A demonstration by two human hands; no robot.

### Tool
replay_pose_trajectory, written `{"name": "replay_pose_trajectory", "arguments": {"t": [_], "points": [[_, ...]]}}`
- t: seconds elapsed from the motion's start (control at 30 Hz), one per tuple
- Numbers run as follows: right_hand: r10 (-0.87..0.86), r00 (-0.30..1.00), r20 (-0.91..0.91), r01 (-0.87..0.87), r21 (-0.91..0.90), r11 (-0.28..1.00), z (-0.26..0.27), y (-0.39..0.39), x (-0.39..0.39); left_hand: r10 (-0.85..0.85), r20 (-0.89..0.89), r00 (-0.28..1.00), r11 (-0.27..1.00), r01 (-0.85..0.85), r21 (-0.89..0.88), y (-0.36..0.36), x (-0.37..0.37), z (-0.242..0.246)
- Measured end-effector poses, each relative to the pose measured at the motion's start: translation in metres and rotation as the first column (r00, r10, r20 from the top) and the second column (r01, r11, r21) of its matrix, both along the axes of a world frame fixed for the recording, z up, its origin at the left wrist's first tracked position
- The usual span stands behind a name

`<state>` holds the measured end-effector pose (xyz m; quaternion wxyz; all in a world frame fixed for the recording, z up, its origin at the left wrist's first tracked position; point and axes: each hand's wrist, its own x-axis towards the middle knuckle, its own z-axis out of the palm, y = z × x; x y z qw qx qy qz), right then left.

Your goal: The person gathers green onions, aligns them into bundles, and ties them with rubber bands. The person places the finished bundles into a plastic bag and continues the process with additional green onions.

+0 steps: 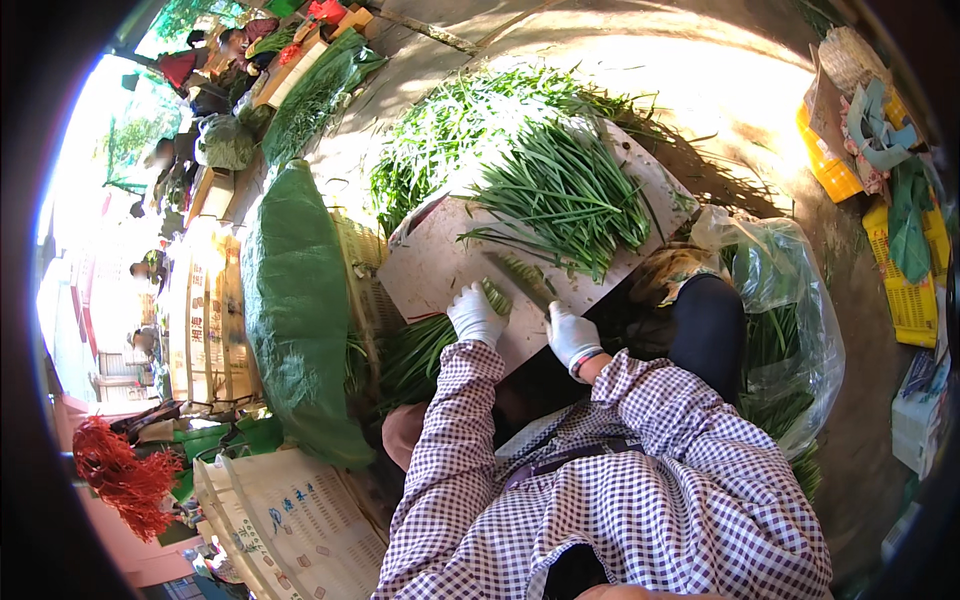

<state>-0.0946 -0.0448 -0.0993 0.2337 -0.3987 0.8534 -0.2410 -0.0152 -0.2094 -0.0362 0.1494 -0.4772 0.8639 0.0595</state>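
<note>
My gloved left hand point(478, 315) is closed around the stalk ends of a bunch of chive-like greens point(496, 297). Its long leaves point(420, 354) trail off the board's left side. In my gloved right hand point(573, 332) is a knife point(519, 282), its wide blade lying over the board just right of the bunch. Cut scraps sit by the blade. Both hands work above a pale, dirt-marked board point(424, 271). A heap of loose green leaves point(562, 191) covers the board's far part.
More leaves point(427, 150) spread behind the board. At left stand a green-covered load point(296, 300) and a plastic crate point(300, 525) beside red twine point(124, 476). A clear bag of greens point(787, 337) is on my right, with yellow baskets point(900, 270) beyond. People work at upper left.
</note>
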Motion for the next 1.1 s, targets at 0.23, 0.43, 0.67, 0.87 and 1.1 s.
{"name": "replay_pose_trajectory", "arguments": {"t": [0.23, 0.43, 0.67, 0.87, 1.1], "points": [[0.037, 0.987, -0.157, -0.032, 0.035, 0.999, 0.008, -0.004, -0.023, -0.15, -0.245, 0.958, 0.987, 0.158, 0.011, -0.01, 0.066, 0.017], [0.171, 0.839, -0.517, -0.281, -0.143, 0.949, 0.065, -0.03, -0.018, -0.045, -0.143, 0.989, 0.999, 0.048, 0.012, -0.001, 0.098, 0.005], [0.743, 0.473, -0.473, -0.78, 0.166, 0.603, 0.07, -0.108, -0.001, -0.057, -0.057, 0.997, 0.997, 0.06, 0.057, -0.012, 0.089, 0.006], [0.746, 0.553, -0.371, -0.7, 0.279, 0.657, 0.056, -0.129, -0.006, -0.037, -0.023, 0.999, 0.989, 0.04, 0.144, -0.029, 0.079, 0.019], [0.75, 0.426, -0.506, -0.782, 0.21, 0.586, 0.077, -0.126, 0.006, -0.023, -0.021, 1.0, 0.979, 0.027, 0.201, -0.033, 0.078, 0.021]]}}
